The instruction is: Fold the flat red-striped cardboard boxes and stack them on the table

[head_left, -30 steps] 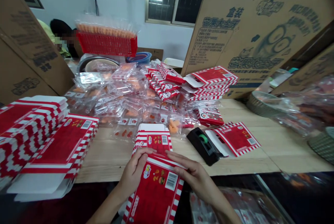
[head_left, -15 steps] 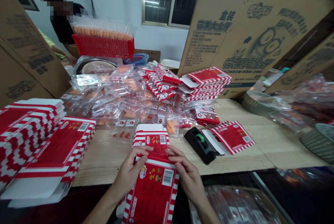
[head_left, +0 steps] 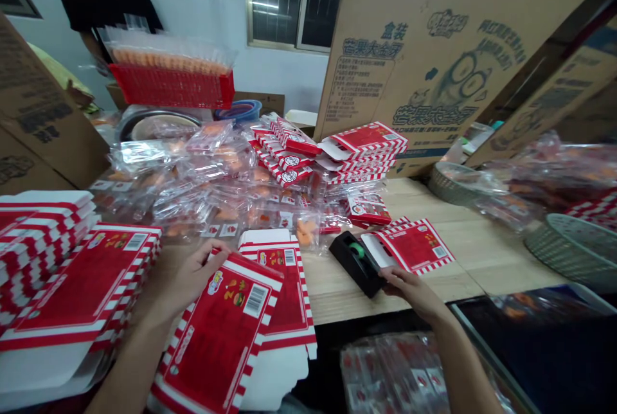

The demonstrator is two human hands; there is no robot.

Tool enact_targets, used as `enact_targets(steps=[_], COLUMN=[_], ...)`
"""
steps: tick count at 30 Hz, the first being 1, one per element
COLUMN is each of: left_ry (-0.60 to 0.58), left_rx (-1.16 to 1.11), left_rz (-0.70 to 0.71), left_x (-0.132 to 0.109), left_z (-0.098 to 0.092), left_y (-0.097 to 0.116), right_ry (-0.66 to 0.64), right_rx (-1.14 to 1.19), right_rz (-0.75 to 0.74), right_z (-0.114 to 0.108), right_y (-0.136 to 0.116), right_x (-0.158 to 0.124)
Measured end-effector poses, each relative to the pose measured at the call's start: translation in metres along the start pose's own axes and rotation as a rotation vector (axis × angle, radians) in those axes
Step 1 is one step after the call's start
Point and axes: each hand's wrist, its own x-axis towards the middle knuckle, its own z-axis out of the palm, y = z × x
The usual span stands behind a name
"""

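Note:
My left hand point(head_left: 190, 276) grips the top edge of a flat red-and-white striped carton point(head_left: 216, 337), tilted over a second flat carton point(head_left: 282, 285) lying on the wooden table point(head_left: 463, 253). My right hand point(head_left: 409, 288) reaches to the black tape dispenser point(head_left: 354, 260), fingertips touching its near end; the fingers are lightly curled with nothing seen in them. Beside the dispenser lies another flat carton point(head_left: 414, 247).
Stacks of flat cartons point(head_left: 67, 279) stand at the left. Clear snack bags point(head_left: 207, 189) and filled red boxes point(head_left: 337, 157) cover the table's back. Large cardboard boxes point(head_left: 434, 47) rise behind. Woven baskets point(head_left: 573, 247) sit at right. A person point(head_left: 101, 2) stands at far left behind a red crate point(head_left: 171, 83).
My right hand left the carton and moved right to the tape dispenser. My left hand swung the carton leftward and tilted it. The person at the back stood up.

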Motion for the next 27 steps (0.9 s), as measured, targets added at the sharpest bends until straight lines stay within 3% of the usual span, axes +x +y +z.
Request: enact_targets(steps=[4,10,15,17,19,20,22,23,25,27], left_ry=[-0.143,-0.184,-0.227,-0.28,-0.358,-0.403,-0.486,-0.521,-0.57,-0.596], left_rx=[0.084,0.118,0.195,0.228,0.254,0.263,0.272,0.274,0.272,0.267], left_rz=[-0.047,-0.025,0.057,0.105,0.158,0.184,0.222,0.236,0.258,0.267], left_x=[0.004,0.005,0.004,0.004,0.004,0.004,0.003,0.003,0.002,0.001], left_z=[0.005,0.017,0.025,0.032,0.041,0.046,0.055,0.058,0.063,0.064], left_y=[-0.003,-0.006,0.004,0.009,0.013,0.014,0.017,0.018,0.019,0.018], right_ry=[0.063,0.409,0.54,0.456,0.24,0.083,-0.364,-0.505,-0.638,-0.636], right_rx=[0.029,-0.106,-0.146,-0.136,-0.118,-0.11,-0.112,-0.146,-0.236,-0.304], right_rz=[-0.048,-0.075,-0.118,-0.184,-0.274,-0.326,-0.489,-0.543,-0.604,-0.599], right_z=[0.003,0.029,0.037,0.05,0.069,0.081,0.102,0.111,0.121,0.125], right_y=[0.012,0.028,-0.001,-0.031,-0.068,-0.087,-0.121,-0.135,-0.152,-0.157], right_x=[-0.016,-0.015,-0.034,-0.047,-0.06,-0.066,-0.074,-0.076,-0.074,-0.068])
